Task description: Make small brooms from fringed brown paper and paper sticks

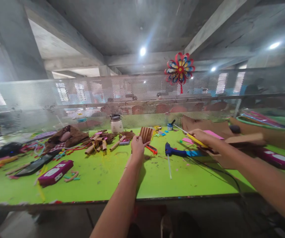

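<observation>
My left hand (137, 145) pinches the lower edge of a small brown corrugated cardboard piece (146, 134), which stands upright above the green table. Farther right, my right hand (199, 136) is closed around a long thin tool with a yellow handle (197, 140); its narrow tip points up and left. Just right of my left hand lies a red-orange cutter (151, 150). Between my two hands, a blue glue gun (175, 150) rests on the table with its cable running right, and a white glue stick (169, 167) lies below it.
Rolled cardboard tubes (100, 145) and brown scraps lie left of centre, near a lidded jar (116, 123). Purple boxes (56, 172) sit at both sides. Cardboard sheets (244, 138) cover the right. A perforated screen (87, 99) stands behind; a paper flower (180, 69) hangs there.
</observation>
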Available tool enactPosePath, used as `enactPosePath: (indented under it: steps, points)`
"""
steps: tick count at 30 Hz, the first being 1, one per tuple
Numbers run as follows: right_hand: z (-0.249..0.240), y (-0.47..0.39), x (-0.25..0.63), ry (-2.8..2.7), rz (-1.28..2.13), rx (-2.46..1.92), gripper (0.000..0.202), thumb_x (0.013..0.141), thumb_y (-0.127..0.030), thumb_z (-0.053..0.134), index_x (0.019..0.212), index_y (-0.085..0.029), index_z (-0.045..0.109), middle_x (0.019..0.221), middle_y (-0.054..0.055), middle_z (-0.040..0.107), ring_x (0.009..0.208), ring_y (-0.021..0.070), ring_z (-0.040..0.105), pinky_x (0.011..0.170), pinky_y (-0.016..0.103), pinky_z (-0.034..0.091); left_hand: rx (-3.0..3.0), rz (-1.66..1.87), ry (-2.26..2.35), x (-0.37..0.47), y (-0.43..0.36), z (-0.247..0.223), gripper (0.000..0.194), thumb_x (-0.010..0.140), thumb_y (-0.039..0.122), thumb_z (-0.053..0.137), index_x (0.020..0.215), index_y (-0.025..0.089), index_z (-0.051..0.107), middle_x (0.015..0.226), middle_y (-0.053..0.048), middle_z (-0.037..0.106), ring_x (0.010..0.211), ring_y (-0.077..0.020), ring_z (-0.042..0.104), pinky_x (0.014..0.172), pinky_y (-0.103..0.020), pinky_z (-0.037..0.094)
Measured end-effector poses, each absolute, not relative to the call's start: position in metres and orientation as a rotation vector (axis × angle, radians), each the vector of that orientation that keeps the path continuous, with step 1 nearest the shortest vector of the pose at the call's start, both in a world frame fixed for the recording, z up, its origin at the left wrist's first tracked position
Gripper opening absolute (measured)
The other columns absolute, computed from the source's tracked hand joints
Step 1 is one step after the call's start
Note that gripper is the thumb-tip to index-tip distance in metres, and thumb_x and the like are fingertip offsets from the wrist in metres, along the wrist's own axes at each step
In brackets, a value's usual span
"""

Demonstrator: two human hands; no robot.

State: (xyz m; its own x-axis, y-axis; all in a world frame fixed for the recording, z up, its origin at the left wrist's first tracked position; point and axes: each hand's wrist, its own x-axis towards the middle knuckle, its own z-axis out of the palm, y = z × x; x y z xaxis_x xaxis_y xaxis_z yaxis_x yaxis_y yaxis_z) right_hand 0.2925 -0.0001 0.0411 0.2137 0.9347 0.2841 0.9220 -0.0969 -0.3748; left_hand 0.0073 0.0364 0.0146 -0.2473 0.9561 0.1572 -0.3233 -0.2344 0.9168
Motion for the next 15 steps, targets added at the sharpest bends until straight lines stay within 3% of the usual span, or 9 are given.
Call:
enactPosePath:
  steps: [4, 6, 8, 15]
  points:
    - [0.042, -0.013, 0.261, -1.822, 0.264, -1.784, 0.042, 0.074, -0.019, 0.061, 0.116, -0.018, 0.055, 0.093, 0.01, 0.065, 0.081, 0.0195, 0.061, 0.064, 0.025, 0.047, 0.934, 1.72, 0.962, 0.007, 0.034, 0.017, 0.007, 0.085, 0.013, 0.044, 0.078, 0.013, 0.044, 0.075, -0.001, 0.044, 0.061, -0.0075, 0.055, 0.06, -0.03, 0.059]
    - [0.036, -0.016, 0.236, -1.824, 0.525, -1.483, 0.051, 0.068, -0.019, 0.063, 0.117, -0.018, 0.05, 0.088, 0.007, 0.064, 0.076, 0.0173, 0.06, 0.062, 0.024, 0.047, 0.902, 1.748, 0.943, 0.006, 0.033, 0.018, 0.006, 0.084, 0.014, 0.046, 0.077, 0.013, 0.044, 0.071, 0.001, 0.041, 0.06, -0.0075, 0.055, 0.059, -0.03, 0.059]
    - [0.03, -0.015, 0.21, -1.718, 0.747, -1.275, 0.047, 0.064, -0.029, 0.066, 0.106, -0.017, 0.051, 0.075, 0.002, 0.06, 0.065, 0.015, 0.056, 0.057, 0.025, 0.045, 0.862, 1.796, 0.913, 0.004, 0.031, 0.02, 0.006, 0.082, 0.014, 0.048, 0.078, 0.014, 0.045, 0.069, 0.002, 0.04, 0.059, -0.0076, 0.054, 0.058, -0.03, 0.059]
    - [0.017, -0.002, 0.158, -1.79, 0.631, -1.231, 0.037, 0.067, -0.045, 0.064, 0.091, -0.019, 0.053, 0.06, -0.004, 0.052, 0.053, 0.0118, 0.045, 0.051, 0.024, 0.035, 0.827, 1.915, 0.824, -0.002, 0.027, 0.026, 0.005, 0.079, 0.016, 0.051, 0.078, 0.014, 0.047, 0.069, 0.002, 0.044, 0.054, -0.0076, 0.053, 0.056, -0.033, 0.059]
